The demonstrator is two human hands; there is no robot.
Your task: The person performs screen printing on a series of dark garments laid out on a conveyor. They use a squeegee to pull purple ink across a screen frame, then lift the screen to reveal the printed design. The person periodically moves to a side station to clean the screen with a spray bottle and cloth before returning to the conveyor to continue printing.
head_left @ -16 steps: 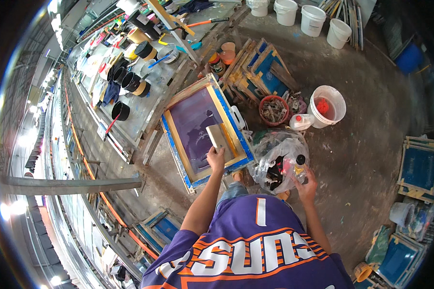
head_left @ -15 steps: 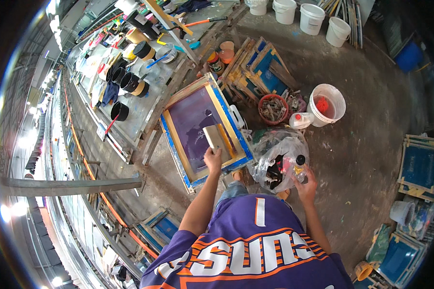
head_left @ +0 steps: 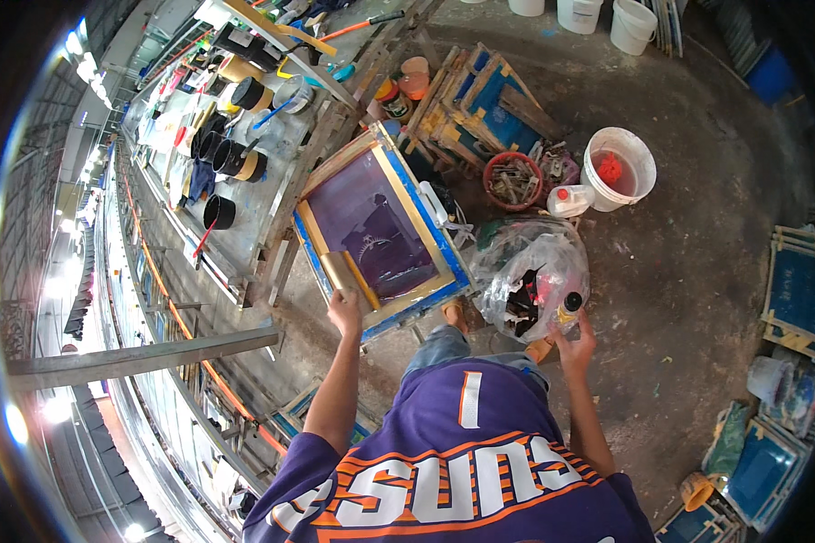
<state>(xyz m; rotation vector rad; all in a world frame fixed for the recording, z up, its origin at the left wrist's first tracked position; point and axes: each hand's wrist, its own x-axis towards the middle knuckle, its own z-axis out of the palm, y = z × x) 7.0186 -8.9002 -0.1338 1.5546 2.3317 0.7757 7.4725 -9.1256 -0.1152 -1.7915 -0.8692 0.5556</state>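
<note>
My left hand [head_left: 345,312] is closed around a squeegee [head_left: 339,270], a pale, flat handle with an orange-yellow blade edge. It lies over the near left corner of a screen-printing frame [head_left: 426,294]. Blue and tan tape borders this tilted frame, and its purple mesh [head_left: 371,222] carries a dark pattern, with a wet-looking sheen. On the other side, my right hand [head_left: 575,346] grips a small bottle [head_left: 571,305] with a black cap and yellowish label. The bottle is over a clear plastic bag [head_left: 503,285] containing dark and pink scraps.
A white bucket [head_left: 638,181] with something red inside stands beyond the bag, beside a white jug [head_left: 566,201] and a red basket [head_left: 491,185] of scraps. More frames [head_left: 507,118] lean behind. At left, a worktable [head_left: 285,167] carries several black pots; a metal beam [head_left: 154,356] juts out.
The squeegee has gone from the right part of the mesh to the frame's near left corner, with my left hand on it. My right hand keeps the bottle over the bag.
</note>
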